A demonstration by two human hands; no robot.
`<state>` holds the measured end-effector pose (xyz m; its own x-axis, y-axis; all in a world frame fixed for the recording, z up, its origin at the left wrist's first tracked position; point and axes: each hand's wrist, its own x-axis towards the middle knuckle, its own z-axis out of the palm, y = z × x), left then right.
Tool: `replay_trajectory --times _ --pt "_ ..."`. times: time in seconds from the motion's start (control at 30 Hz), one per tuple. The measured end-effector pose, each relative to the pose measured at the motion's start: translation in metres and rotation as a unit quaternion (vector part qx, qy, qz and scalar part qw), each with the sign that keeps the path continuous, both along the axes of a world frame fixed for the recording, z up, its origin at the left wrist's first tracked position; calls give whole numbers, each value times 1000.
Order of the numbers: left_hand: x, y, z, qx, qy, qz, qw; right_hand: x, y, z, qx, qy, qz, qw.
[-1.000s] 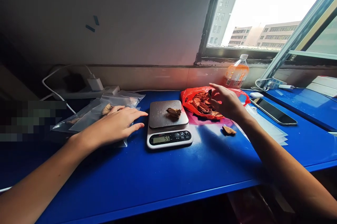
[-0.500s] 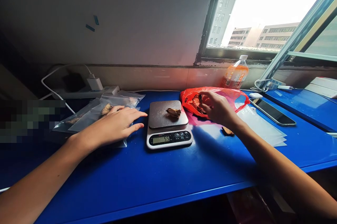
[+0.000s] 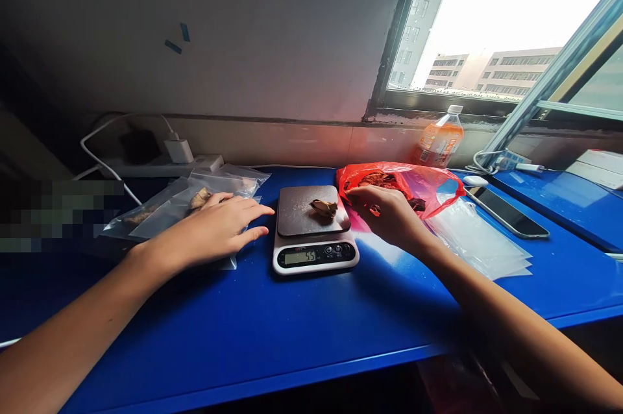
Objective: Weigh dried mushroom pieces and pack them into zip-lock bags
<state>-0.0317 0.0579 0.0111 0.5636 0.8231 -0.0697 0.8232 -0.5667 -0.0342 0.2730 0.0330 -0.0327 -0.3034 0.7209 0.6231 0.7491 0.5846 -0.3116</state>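
A white kitchen scale [image 3: 287,252] with a metal plate stands in front of me, its display reading 5.5. On the plate lies a curled, brown dried piece [image 3: 325,208] among pale crumbs. My left hand [image 3: 219,226] rests over clear plastic bags [image 3: 160,213] that hold dried pieces; its fingers are apart. Just right of the plate, my right hand [image 3: 384,214] is at the left edge of a red plastic bag [image 3: 440,180] full of dark dried pieces [image 3: 379,180]. Its fingers are closed; what they pinch, if anything, is hidden.
Flat clear bags [image 3: 479,242] lie on the blue table [image 3: 272,342] to the right, beside a phone [image 3: 511,213] and a white earphone case [image 3: 474,180]. An orange drink bottle [image 3: 440,138] stands behind. A charger [image 3: 179,149] and power strip [image 3: 146,170] sit at back left.
My right hand has come out of the red bag's opening and moved left and slightly down, towards the scale. The left hand stays over the clear bags. The display still reads 5.5.
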Motion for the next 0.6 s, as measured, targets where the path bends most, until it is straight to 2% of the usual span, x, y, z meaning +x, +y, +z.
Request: replay_trajectory --times 0.23,0.4,0.6 --pt "-3 2 -3 4 -6 -15 1000 -1 20 4 -12 -57 5 998" --pt "-6 6 -7 9 5 -16 1000 -10 33 12 -36 -78 43 995" --pt "-7 3 -7 5 9 -8 1000 -3 29 16 -24 -99 58 993"
